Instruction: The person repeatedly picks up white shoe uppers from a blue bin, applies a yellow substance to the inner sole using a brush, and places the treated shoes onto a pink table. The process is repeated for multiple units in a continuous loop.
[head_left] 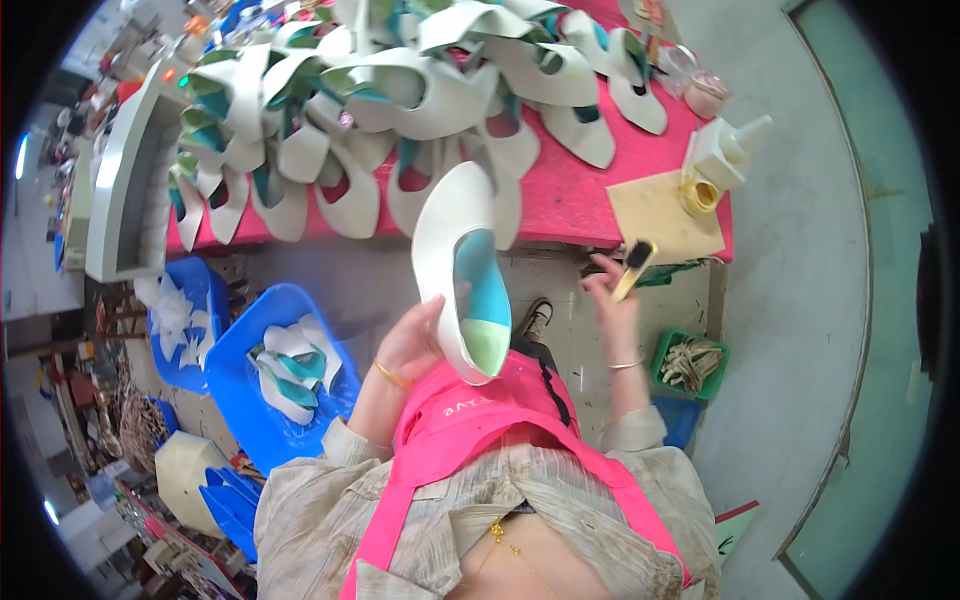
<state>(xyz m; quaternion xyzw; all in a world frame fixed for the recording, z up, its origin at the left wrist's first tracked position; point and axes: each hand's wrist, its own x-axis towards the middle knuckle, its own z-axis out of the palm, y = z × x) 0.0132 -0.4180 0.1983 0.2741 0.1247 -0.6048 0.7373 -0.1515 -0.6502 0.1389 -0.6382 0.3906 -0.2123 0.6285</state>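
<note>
My left hand (412, 345) is closed round the side of a white shoe upper (438, 225), holding it up in front of my pink apron. Blue and pale green lining shows inside the shoe's opening. To the right, my right hand (611, 298) grips a small brush (634, 270) by its light handle, the dark bristles pointing up. The brush is well apart from the shoe. Many similar white shoe uppers (420, 95) are heaped on the pink table (560, 205) beyond my hands.
On the table's right end, a tan sheet (640, 205) bears a small yellow-rimmed pot (699, 196) beside a white squeeze bottle (727, 150). A blue tub (235, 375) with white shoe pieces stands at left. A green basket (660, 352) sits on the floor at right.
</note>
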